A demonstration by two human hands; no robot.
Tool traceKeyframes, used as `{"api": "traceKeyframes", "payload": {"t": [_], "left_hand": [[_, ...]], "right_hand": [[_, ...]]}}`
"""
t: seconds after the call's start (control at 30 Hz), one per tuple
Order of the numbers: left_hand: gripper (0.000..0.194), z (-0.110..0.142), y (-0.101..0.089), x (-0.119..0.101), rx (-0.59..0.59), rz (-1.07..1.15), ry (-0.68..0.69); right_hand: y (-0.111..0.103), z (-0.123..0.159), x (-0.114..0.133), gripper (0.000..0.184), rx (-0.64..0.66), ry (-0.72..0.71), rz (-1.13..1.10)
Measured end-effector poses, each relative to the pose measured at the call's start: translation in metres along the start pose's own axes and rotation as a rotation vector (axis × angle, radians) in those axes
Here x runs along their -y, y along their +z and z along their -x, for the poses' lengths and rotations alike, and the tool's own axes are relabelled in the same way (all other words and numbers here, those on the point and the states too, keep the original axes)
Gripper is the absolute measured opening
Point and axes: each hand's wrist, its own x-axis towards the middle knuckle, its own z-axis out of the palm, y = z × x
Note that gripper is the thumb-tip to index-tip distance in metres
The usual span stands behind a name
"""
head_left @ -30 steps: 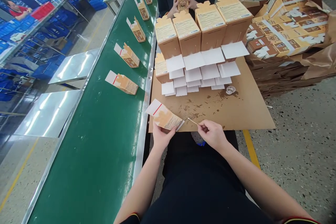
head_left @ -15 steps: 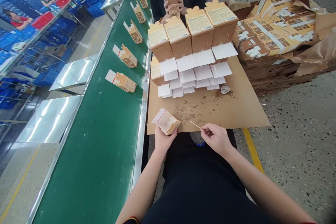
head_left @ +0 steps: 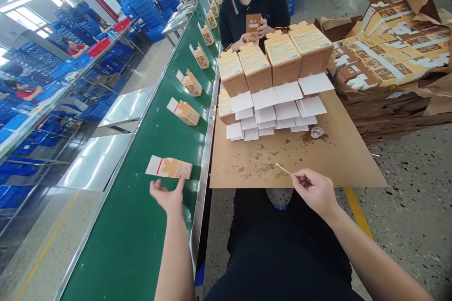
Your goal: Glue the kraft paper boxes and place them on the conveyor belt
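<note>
On the green conveyor belt [head_left: 141,225], a small cardboard box [head_left: 175,168] with a white flap and red strip lies just beyond my left hand [head_left: 170,196]. That hand is open, its fingers spread, the index fingertip close to the box's lower edge; whether it touches I cannot tell. My right hand [head_left: 315,191] pinches a cotton swab [head_left: 283,168] above the front of the brown cardboard sheet [head_left: 339,169]. Dark wet spots mark the sheet under the swab's tip. A small clear round dish [head_left: 317,132] stands farther back on the sheet.
Stacked boxes [head_left: 247,70] with white flaps jutting toward me fill the sheet's back. Other opened boxes [head_left: 184,112] line the belt. Across the sheet, a co-worker [head_left: 254,4] holds a brown carton [head_left: 253,22]. Flat cartons in torn brown paper [head_left: 391,108] sit at right.
My left hand has moved left from the sheet to the belt, and the box it held now lies there, released. The co-worker's carton is lower. The swab stays in my right hand.
</note>
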Motion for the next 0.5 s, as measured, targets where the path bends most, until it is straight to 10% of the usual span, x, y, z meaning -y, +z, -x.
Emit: {"api": "traceKeyframes", "payload": {"t": [0.1, 0.17, 0.4, 0.5], "left_hand": [[0.07, 0.019, 0.008, -0.017, -0.121, 0.106, 0.301], [0.053, 0.02, 0.035, -0.043, 0.011, 0.256, 0.342], [0.035, -0.035, 0.219, -0.139, 0.59, 0.214, -0.237], [0.041, -0.042, 0.262, -0.148, 0.719, 0.231, -0.245]], "right_hand": [[-0.019, 0.001, -0.006, 0.028, -0.102, 0.056, 0.065], [-0.028, 0.0, -0.009, 0.028, -0.143, 0.085, 0.096], [-0.039, -0.026, -0.002, 0.025, -0.151, 0.047, 0.191], [-0.052, -0.037, -0.001, 0.021, -0.2, 0.08, 0.272]]}}
